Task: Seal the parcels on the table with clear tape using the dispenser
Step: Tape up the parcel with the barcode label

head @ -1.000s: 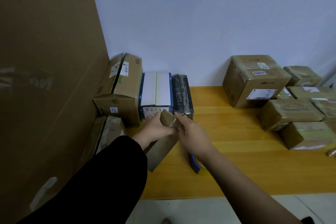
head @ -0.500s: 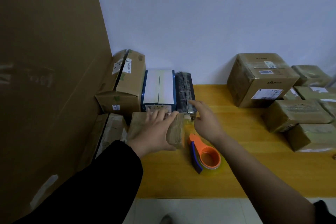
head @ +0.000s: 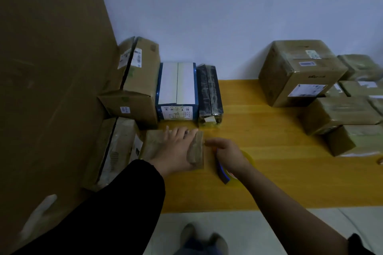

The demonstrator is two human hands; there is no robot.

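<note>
The left hand (head: 176, 149) lay flat, fingers straight, pressing on the small brown parcel (head: 154, 145) at the near left of the table (head: 290, 172). Just right of it, the right hand (head: 230, 156) covered the tape dispenser (head: 223, 175). Its fingers were curved and blurred, and I could not tell whether they gripped.

One head-worn view looks forward and steeply down from just above the table's (head: 290, 182) near edge, close in, facing the wall (head: 228, 16) behind its far edge; floor (head: 279, 232) shows below.
</note>
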